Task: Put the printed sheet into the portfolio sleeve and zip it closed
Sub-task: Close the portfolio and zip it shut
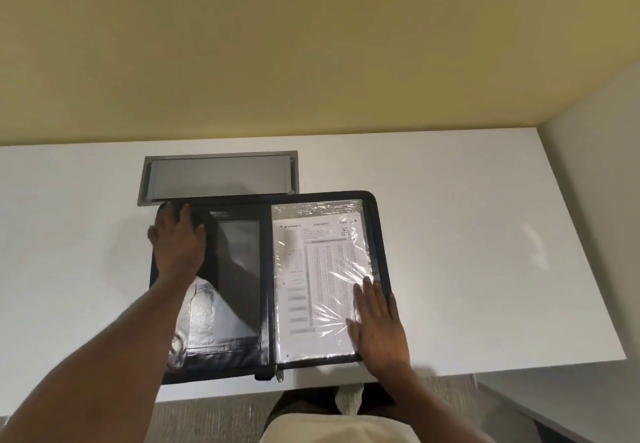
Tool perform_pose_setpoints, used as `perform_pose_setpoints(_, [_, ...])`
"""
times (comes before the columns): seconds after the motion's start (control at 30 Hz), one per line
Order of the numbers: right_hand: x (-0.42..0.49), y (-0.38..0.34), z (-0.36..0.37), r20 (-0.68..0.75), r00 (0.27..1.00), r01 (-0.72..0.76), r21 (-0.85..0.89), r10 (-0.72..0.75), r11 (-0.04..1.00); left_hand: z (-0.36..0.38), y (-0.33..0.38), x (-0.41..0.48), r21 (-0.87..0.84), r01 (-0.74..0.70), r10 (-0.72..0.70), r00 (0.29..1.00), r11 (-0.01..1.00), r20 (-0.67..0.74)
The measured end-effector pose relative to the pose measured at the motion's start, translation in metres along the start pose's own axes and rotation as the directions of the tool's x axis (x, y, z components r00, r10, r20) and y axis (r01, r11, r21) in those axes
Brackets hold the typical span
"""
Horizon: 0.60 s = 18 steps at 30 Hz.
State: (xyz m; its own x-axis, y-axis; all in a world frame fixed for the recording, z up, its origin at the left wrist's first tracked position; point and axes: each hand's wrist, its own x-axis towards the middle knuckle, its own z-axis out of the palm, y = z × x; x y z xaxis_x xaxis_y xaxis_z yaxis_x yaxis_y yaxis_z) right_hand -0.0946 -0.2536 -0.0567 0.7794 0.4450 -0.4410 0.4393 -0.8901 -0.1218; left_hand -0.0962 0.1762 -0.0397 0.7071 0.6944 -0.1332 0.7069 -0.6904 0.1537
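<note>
The printed sheet (318,269) lies inside the clear sleeve (311,212) on the open portfolio's (266,287) half under the right hand (377,325), which presses flat, fingers straight, on the sleeve's near outer corner. The left hand (178,240) covers the opposite half's far corner, too blurred to tell its grip. The zipper pull (278,373) lies between the forearms. The white bench (467,235) carries everything.

Head view, probably steep, over table (467,221)
</note>
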Motion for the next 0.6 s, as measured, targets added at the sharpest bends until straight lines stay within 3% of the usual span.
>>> perform_pose_setpoints(0.27, [-0.013,0.01,0.012,-0.011,0.997,-0.074,-0.028,0.074,0.997,-0.006,-0.024,-0.014,-0.099,0.393,-0.375,0.913,0.914,0.163])
perform_pose_setpoints(0.6, [-0.014,0.006,0.008,-0.031,0.996,-0.083,0.038,0.084,0.996,-0.05,-0.019,-0.016,-0.186,0.409,-0.404,0.912,0.893,0.067])
